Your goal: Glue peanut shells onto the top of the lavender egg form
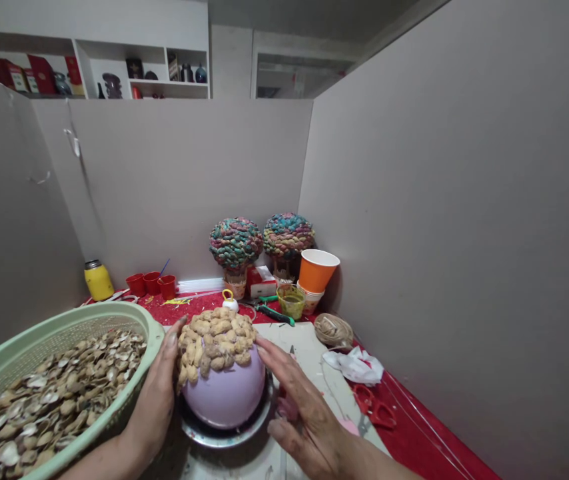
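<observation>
A smooth lavender ball, perhaps a balloon (pixel 229 397), rests in a round metal bowl (pixel 222 440) in front of me. Peanut shells (pixel 217 333) cover its upper part in close rows, while the lower part is bare. My left hand (pixel 162 383) lies flat along its left side, fingers stretched out against the shells. On the other side, my right hand (pixel 299 403) touches the ball with extended fingertips near the shells' lower edge. Its thumb stands apart below, and its other fingers are partly hidden. Left of me, a green basket (pixel 157 327) holds many loose shells (pixel 74 380).
Two colourful shell-covered trees (pixel 236 243) stand at the back. Near them are an orange paper cup (pixel 318 269), green-handled pliers (pixel 277 315), red cups (pixel 152 283) and a yellow jar (pixel 98 280). Twine (pixel 333 330), a white plastic bag (pixel 354 365) and red scissors (pixel 374 407) lie right. Grey partitions (pixel 439 233) enclose the table.
</observation>
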Available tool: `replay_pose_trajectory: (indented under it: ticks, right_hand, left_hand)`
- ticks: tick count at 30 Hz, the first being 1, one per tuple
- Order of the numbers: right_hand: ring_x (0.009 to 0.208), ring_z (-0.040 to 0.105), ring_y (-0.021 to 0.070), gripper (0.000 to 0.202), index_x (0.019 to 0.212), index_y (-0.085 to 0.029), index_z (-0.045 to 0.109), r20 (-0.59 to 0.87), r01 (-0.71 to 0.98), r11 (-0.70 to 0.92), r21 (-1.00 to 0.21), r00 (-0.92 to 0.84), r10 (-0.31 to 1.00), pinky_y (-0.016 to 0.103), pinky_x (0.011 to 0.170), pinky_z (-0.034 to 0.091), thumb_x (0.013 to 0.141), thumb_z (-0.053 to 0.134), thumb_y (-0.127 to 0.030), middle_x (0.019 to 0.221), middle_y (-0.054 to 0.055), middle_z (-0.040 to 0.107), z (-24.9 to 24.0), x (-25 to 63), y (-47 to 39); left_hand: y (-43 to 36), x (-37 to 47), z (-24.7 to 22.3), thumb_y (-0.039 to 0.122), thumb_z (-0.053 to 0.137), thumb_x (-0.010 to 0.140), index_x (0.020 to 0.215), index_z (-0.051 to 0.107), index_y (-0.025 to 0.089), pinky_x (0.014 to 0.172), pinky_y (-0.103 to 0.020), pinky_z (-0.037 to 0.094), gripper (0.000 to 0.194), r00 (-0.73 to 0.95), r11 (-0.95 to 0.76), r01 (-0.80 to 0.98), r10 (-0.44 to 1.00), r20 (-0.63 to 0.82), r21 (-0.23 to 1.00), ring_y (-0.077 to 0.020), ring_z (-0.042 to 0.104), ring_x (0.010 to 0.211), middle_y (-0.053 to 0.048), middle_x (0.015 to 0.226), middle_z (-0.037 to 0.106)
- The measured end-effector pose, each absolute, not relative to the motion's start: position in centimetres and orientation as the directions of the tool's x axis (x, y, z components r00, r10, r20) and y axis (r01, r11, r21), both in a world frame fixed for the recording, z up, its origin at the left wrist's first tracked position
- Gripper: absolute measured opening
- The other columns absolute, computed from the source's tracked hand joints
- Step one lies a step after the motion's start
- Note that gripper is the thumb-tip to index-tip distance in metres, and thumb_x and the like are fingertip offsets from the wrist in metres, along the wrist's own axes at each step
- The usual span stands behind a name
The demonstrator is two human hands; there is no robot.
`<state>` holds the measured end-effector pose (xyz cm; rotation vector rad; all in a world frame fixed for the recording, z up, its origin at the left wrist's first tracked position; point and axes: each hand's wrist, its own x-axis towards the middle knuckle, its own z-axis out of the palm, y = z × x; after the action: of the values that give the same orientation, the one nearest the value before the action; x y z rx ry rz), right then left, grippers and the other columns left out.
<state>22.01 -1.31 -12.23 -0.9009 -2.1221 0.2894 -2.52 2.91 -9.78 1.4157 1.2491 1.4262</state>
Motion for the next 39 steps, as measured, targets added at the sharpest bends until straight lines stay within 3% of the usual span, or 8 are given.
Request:
replay_pose_trajectory:
  ticks: [4, 10, 16, 21, 29, 36, 39]
  right_hand:
    - [0.146, 0.018, 0.0311, 0.064, 0.152, -0.035, 0.009, 0.580, 0.486, 0.720, -0.496, -0.432, 0.691, 0.059, 0.114, 0.021, 0.098, 0.039, -0.052, 0.160, 0.007, 0.019, -12.8, 22.3, -1.2]
    - [0.145, 0.022, 0.0295, 0.061, 0.151, -0.037, 0.017, 0.513, 0.474, 0.624, -0.622, -0.355, 0.781, 0.050, 0.108, 0.039, 0.097, 0.047, -0.044, 0.159, 0.007, 0.022, -13.5, 22.6, -1.0]
    - [0.142, 0.028, 0.0284, 0.056, 0.148, -0.036, 0.025, 0.527, 0.490, 0.610, -0.623, -0.312, 0.790, 0.050, 0.111, 0.035, 0.097, 0.047, -0.039, 0.154, 0.007, 0.032, -14.3, 23.0, -0.5]
    - [0.139, 0.035, 0.0280, 0.053, 0.147, -0.034, 0.029, 0.570, 0.488, 0.643, -0.591, -0.312, 0.760, 0.049, 0.112, 0.034, 0.097, 0.048, -0.037, 0.150, 0.008, 0.039, -13.7, 22.8, -0.1]
    - [0.127, 0.050, 0.0261, 0.047, 0.141, -0.027, 0.040, 0.493, 0.452, 0.571, -0.686, -0.288, 0.821, 0.045, 0.107, 0.040, 0.098, 0.044, -0.045, 0.141, 0.011, 0.050, -10.3, 22.1, -0.6]
    - [0.129, 0.048, 0.0248, 0.045, 0.142, -0.030, 0.038, 0.491, 0.552, 0.573, -0.606, -0.307, 0.815, 0.043, 0.107, 0.040, 0.099, 0.046, -0.040, 0.140, 0.009, 0.050, -10.1, 22.9, -1.4]
    - [0.125, 0.050, 0.0267, 0.039, 0.135, -0.026, 0.046, 0.479, 0.654, 0.526, -0.544, -0.273, 0.834, 0.045, 0.104, 0.042, 0.098, 0.048, -0.037, 0.135, 0.012, 0.054, -10.7, 24.3, -1.9]
  left_hand:
    - [2.5, -2.2, -9.0, 0.059, 0.034, 0.094, 0.142, 0.045, 0.018, 0.121, -0.042, 0.014, 0.063, -0.086, -0.187, 0.078, 0.977, 0.193, 0.979, -0.0235, 0.027, 0.145, -0.009, 0.154, 0.041]
    - [1.9, -1.9, -8.6, 0.059, 0.037, 0.092, 0.141, 0.042, 0.018, 0.118, -0.043, 0.024, 0.064, -0.015, -0.239, 0.056, 0.971, 0.240, 0.970, -0.0264, 0.035, 0.141, -0.011, 0.150, 0.044]
    - [2.2, -1.8, -9.2, 0.058, 0.035, 0.093, 0.141, 0.041, 0.019, 0.120, -0.045, 0.017, 0.062, 0.011, -0.216, 0.169, 0.976, 0.217, 0.962, -0.0266, 0.029, 0.144, -0.010, 0.154, 0.039]
    - [2.2, -1.9, -9.4, 0.055, 0.040, 0.093, 0.148, 0.032, 0.018, 0.121, -0.043, 0.012, 0.067, 0.041, -0.218, 0.222, 0.976, 0.214, 0.951, -0.0233, 0.023, 0.146, -0.009, 0.158, 0.031]
    - [2.2, -1.7, -9.4, 0.053, 0.046, 0.089, 0.147, 0.032, 0.010, 0.120, -0.045, 0.015, 0.073, 0.019, -0.233, 0.266, 0.971, 0.237, 0.935, -0.0274, 0.022, 0.146, -0.016, 0.157, 0.031]
    - [2.3, -1.7, -9.5, 0.051, 0.049, 0.089, 0.145, 0.037, 0.014, 0.119, -0.044, 0.017, 0.068, 0.001, -0.258, 0.232, 0.964, 0.265, 0.938, -0.0282, 0.029, 0.144, -0.015, 0.154, 0.038]
    - [2.4, -1.8, -9.4, 0.052, 0.046, 0.091, 0.146, 0.037, 0.016, 0.120, -0.044, 0.016, 0.066, 0.006, -0.245, 0.237, 0.968, 0.250, 0.940, -0.0273, 0.028, 0.144, -0.013, 0.155, 0.037]
